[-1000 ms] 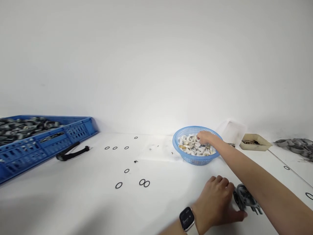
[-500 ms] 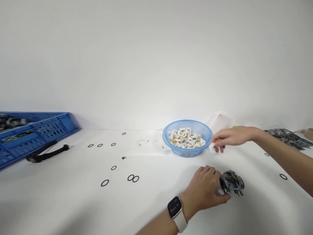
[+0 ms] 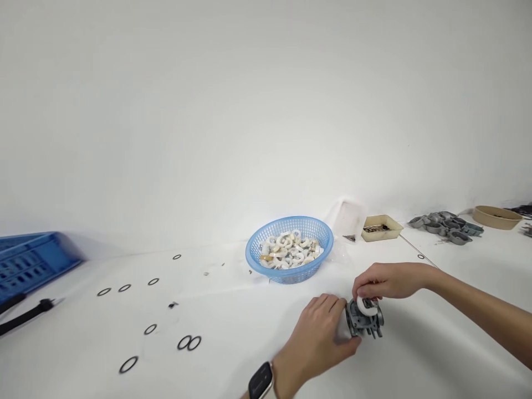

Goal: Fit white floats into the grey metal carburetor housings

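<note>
Bright wall (image 3: 249, 155), soft shadows

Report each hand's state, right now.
Left hand: closed on the grey metal part.
Right hand: closed, fingers pinching a white ring at the top of that part.

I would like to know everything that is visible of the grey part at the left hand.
The grey part looks like cast metal: a compact, irregular body with short prongs projecting at its lower right. The left hand grips its left side. A white ring, held by the right hand, covers some of its top; whether it is seated cannot be told. The part is on or just above the white table.
</note>
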Demonstrator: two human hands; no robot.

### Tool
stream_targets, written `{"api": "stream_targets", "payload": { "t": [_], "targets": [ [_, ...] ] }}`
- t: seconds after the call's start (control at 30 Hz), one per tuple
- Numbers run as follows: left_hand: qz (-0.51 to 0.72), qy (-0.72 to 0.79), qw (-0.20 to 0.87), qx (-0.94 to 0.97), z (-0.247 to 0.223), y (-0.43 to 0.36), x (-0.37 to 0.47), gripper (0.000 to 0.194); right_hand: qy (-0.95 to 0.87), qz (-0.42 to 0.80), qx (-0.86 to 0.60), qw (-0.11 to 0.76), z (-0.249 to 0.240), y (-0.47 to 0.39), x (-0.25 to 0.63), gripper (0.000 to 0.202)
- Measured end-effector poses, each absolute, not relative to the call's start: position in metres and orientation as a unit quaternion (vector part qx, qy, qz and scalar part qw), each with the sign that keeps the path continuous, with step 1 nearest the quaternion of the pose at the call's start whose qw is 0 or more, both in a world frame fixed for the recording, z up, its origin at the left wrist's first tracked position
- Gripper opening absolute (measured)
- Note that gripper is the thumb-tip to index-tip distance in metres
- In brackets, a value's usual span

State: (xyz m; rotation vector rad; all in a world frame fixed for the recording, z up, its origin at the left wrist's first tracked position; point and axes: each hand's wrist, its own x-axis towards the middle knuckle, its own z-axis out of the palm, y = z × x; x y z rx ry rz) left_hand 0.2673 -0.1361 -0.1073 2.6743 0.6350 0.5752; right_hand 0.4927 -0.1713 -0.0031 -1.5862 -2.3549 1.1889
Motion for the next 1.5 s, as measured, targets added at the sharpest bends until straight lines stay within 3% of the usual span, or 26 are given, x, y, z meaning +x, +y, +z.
{"api": "stream_targets", "payload": {
  "t": [0.23, 0.47, 0.63, 0.8, 1.03, 1.5],
  "targets": [
    [0.273, 0.252, 0.241, 0.896, -0.112, -0.142, 0.278, 0.06, -0.757, 0.315, -0.567, 0.08, -0.004, -0.165, 0.51, 0.039],
    [0.346, 0.219, 0.279, 0.868, -0.115, -0.151, 0.287, 0.025, -0.749, 0.302, -0.583, 0.09, -0.01, -0.152, 0.532, 0.04],
    [0.386, 0.162, 0.244, 0.875, -0.118, -0.149, 0.283, 0.021, -0.731, 0.136, -0.663, 0.085, -0.027, -0.124, 0.562, 0.032],
    [0.384, 0.144, 0.236, 0.881, -0.114, -0.15, 0.28, 0.023, -0.692, 0.012, -0.717, 0.084, -0.057, -0.08, 0.591, 0.033],
    [0.373, 0.143, 0.226, 0.889, -0.108, -0.155, 0.275, 0.025, -0.734, -0.102, -0.67, 0.04, -0.091, -0.053, 0.588, 0.028],
    [0.306, 0.189, 0.312, 0.879, -0.104, -0.161, 0.281, 0.035, -0.766, -0.207, -0.608, -0.019, -0.104, -0.05, 0.592, 0.029]
  ]
}}
